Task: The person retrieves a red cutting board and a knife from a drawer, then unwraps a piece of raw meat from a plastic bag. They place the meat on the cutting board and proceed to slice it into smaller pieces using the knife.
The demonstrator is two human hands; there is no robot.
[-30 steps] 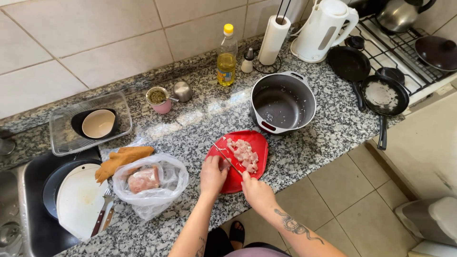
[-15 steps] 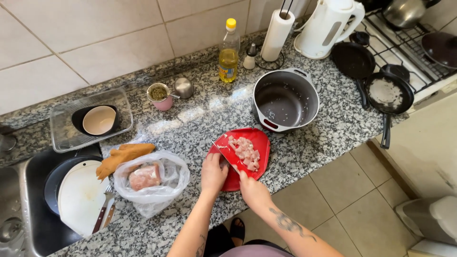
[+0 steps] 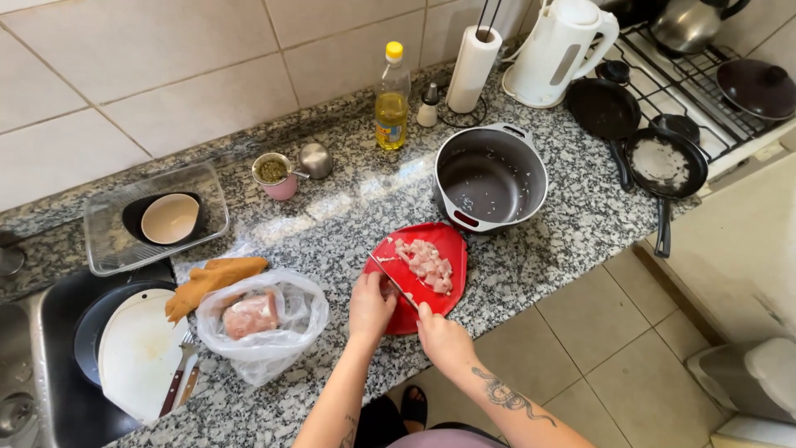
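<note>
A red cutting board [image 3: 444, 241] lies on the granite counter with a pile of diced raw meat [image 3: 424, 264] on its far half. My right hand [image 3: 444, 338] grips a knife [image 3: 393, 281] whose blade angles across the board's near left part. My left hand [image 3: 371, 304] rests on the board's left edge and presses on a piece of meat beside the blade; that piece is mostly hidden under my fingers.
A grey pot [image 3: 491, 177] stands just behind the board. A clear plastic bag with raw meat [image 3: 261, 319] and an orange cloth [image 3: 211, 278] lie to the left. An oil bottle [image 3: 391, 99], paper towel roll [image 3: 472, 70], kettle [image 3: 559, 51] and stove pans [image 3: 663, 162] stand behind. Sink with dishes [image 3: 133, 353] at left.
Both hands stay at the board's near edge, with the knife shifting slightly over the meat. The view has drifted a little; the diced pile looks the same.
</note>
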